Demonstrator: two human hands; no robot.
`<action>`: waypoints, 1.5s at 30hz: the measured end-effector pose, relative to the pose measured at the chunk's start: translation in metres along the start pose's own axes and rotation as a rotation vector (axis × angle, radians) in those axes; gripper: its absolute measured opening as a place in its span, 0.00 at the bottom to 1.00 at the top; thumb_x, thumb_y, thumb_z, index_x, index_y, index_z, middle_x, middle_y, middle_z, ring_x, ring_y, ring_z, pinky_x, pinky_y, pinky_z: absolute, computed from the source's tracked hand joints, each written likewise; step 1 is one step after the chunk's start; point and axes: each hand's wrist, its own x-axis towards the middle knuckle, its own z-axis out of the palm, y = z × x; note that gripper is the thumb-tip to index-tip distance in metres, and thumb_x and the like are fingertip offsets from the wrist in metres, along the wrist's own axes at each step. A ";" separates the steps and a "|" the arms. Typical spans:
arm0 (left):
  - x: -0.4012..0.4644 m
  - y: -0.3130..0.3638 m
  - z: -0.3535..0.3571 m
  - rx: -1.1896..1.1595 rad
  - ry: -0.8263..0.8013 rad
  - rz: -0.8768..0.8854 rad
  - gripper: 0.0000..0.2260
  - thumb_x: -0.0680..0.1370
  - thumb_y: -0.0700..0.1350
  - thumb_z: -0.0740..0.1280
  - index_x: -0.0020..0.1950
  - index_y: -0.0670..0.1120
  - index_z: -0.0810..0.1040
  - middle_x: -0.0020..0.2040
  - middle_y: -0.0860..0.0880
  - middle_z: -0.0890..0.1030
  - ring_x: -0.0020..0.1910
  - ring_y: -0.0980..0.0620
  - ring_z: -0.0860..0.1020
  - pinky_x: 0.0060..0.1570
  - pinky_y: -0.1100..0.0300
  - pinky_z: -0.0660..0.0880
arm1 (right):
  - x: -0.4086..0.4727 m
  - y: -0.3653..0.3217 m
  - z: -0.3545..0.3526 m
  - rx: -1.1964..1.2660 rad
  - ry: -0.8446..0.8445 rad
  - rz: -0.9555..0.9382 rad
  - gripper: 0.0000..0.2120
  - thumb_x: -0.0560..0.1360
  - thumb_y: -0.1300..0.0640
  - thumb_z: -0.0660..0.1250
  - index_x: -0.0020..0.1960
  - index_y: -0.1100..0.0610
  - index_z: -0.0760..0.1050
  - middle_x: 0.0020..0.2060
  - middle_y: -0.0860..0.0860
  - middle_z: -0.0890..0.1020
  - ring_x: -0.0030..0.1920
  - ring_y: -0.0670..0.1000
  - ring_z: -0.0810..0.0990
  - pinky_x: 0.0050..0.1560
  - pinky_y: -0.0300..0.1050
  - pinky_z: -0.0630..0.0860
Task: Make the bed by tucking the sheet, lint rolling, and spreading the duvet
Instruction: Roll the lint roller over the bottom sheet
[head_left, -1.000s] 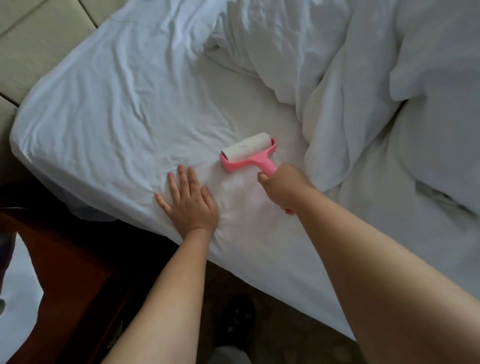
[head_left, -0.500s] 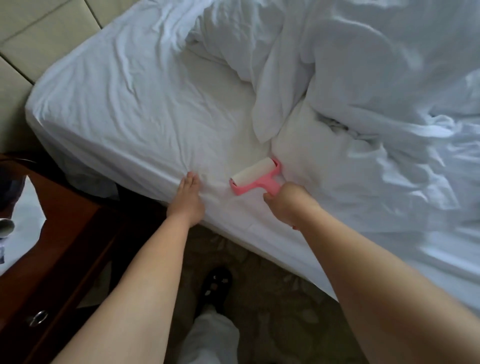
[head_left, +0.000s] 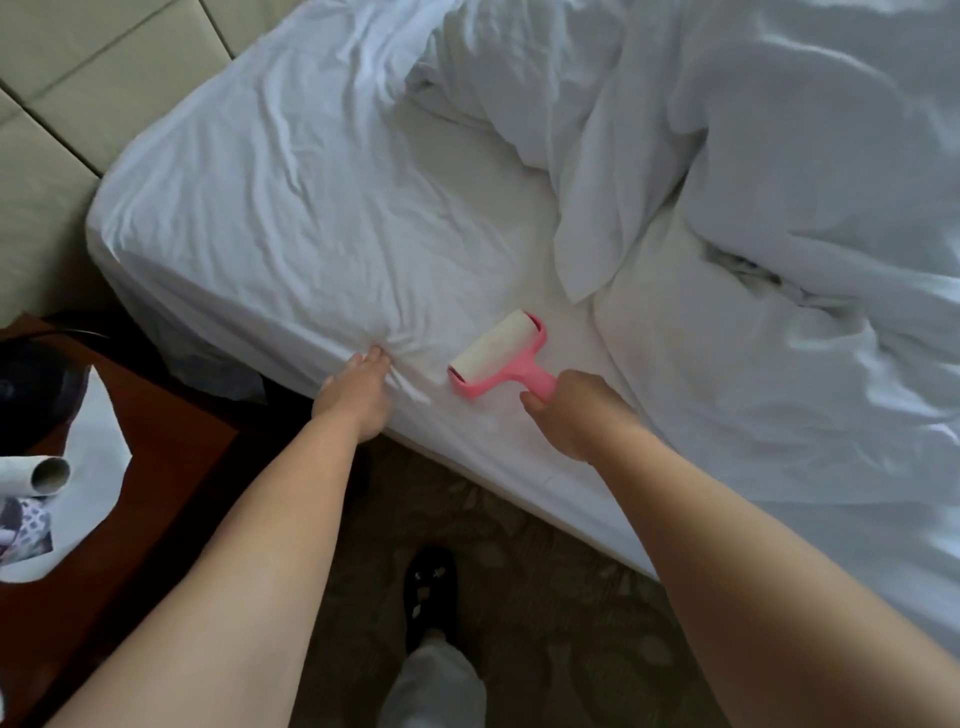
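A white fitted sheet (head_left: 291, 218) covers the mattress, creased near the front edge. My right hand (head_left: 576, 410) grips the pink handle of a lint roller (head_left: 501, 358), whose white roll lies on the sheet close to the bed's edge. My left hand (head_left: 358, 389) presses on the sheet at the mattress edge just left of the roller, fingers together, bunching wrinkles in front of them. A crumpled white duvet (head_left: 779, 208) is heaped over the right and far side of the bed.
A dark wooden nightstand (head_left: 171, 467) stands at the left with white paper (head_left: 98, 467), a cardboard tube (head_left: 47, 475) and a dark object. A padded beige headboard (head_left: 78, 104) is at the upper left. My foot in a black shoe (head_left: 431, 587) stands on patterned carpet.
My left hand slid from flat on the sheet back to the mattress edge. The roller was drawn toward the bed's edge with my right hand.
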 end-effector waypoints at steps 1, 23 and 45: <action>0.006 -0.007 -0.004 -0.027 0.024 -0.006 0.24 0.81 0.38 0.51 0.77 0.51 0.58 0.78 0.49 0.54 0.76 0.46 0.55 0.74 0.53 0.53 | 0.009 -0.010 0.000 0.023 0.001 0.000 0.17 0.80 0.43 0.54 0.48 0.57 0.68 0.36 0.51 0.72 0.36 0.53 0.73 0.38 0.43 0.69; 0.105 -0.039 -0.051 0.166 0.027 -0.020 0.29 0.81 0.44 0.51 0.78 0.54 0.42 0.79 0.51 0.40 0.77 0.51 0.41 0.74 0.43 0.45 | 0.086 -0.101 -0.026 0.195 0.009 0.048 0.16 0.79 0.47 0.58 0.37 0.55 0.66 0.33 0.52 0.73 0.31 0.51 0.72 0.31 0.43 0.70; -0.052 0.062 0.041 0.304 -0.185 0.148 0.32 0.79 0.34 0.54 0.79 0.44 0.40 0.79 0.48 0.40 0.78 0.48 0.43 0.75 0.51 0.50 | -0.053 0.076 0.006 -0.064 -0.041 0.068 0.17 0.80 0.45 0.57 0.51 0.59 0.71 0.35 0.52 0.71 0.43 0.55 0.74 0.42 0.44 0.70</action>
